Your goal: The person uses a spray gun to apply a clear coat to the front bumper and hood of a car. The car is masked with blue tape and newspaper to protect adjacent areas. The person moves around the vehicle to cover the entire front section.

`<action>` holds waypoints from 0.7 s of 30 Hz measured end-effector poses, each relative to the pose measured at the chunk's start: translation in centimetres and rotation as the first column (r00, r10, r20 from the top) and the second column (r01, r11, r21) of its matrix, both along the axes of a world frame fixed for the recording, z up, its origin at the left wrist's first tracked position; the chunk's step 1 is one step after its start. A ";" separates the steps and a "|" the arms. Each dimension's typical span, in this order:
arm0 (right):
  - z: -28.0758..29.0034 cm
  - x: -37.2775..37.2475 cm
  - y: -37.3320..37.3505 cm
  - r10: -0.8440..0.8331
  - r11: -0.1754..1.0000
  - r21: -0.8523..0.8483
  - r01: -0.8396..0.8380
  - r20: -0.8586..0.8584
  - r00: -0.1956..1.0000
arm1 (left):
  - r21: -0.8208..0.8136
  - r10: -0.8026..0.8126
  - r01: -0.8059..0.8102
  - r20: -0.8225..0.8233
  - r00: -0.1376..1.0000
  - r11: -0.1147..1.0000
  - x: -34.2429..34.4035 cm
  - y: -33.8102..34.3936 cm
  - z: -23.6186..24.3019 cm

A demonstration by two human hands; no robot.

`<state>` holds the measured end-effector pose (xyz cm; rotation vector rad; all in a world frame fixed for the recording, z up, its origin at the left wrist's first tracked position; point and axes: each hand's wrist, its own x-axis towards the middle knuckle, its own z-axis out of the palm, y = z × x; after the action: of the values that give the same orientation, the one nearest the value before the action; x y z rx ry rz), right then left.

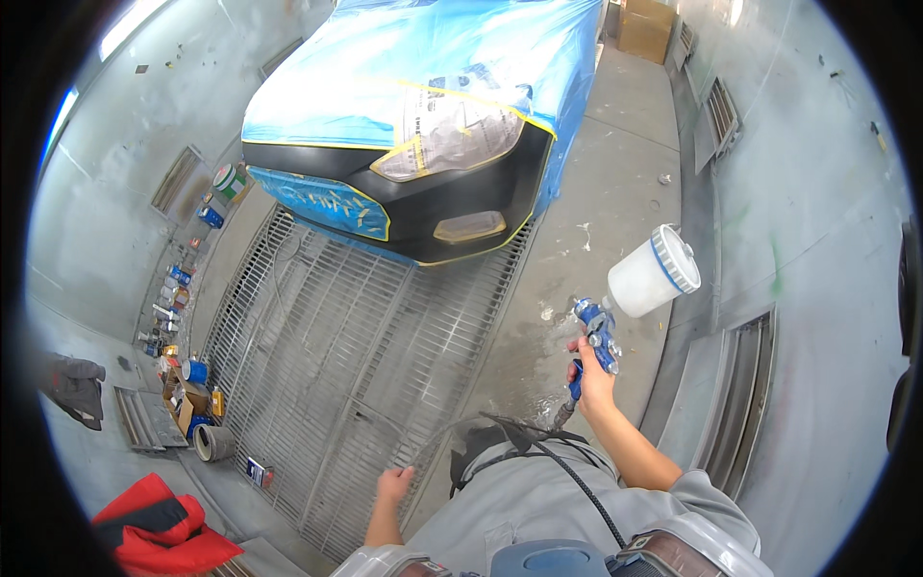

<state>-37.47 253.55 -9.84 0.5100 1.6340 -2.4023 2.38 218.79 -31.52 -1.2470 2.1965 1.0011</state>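
My right hand [594, 381] is wrapped round the handle of a blue and silver spray gun [600, 338]. A white paint cup [646, 277] with a blue ring and a lid sits tilted on top of the gun. From the handle's lower end, a dark air hose [562, 415] runs toward my waist. My left hand [392, 484] hangs low over the floor grating, fingers curled; whatever they may hold is hidden. Ahead, apart from the gun, stands a car front with a dark bumper [437, 205]. Blue film [327, 106], masking paper [457, 130] and yellow tape cover its other parts.
Metal floor grating [356, 327] lies between me and the car. Along the left wall stand several cans, a cardboard box [180, 404] and a grey bucket [213, 443]. Red cloth [159, 529] is at lower left. A vented wall [735, 404] rises on the right.
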 end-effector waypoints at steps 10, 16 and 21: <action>-1.4 0.8 6.3 0.022 1.000 -0.009 -0.021 0.016 1.000 | -0.035 -0.035 0.035 0.020 0.999 0.999 1.5 7.1 -0.8; -1.8 0.8 7.2 0.042 0.999 -0.025 -0.042 0.009 0.999 | -0.070 -0.026 0.025 -0.014 1.000 0.997 2.7 8.1 -1.0; -1.6 1.5 6.9 0.050 0.998 -0.027 -0.050 -0.008 0.999 | -0.049 0.017 -0.019 -0.047 0.999 0.999 3.1 8.2 -0.6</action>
<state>-35.99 260.47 -11.49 0.4513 1.5949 -2.3895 5.45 226.94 -32.09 -1.2793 2.2621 0.9984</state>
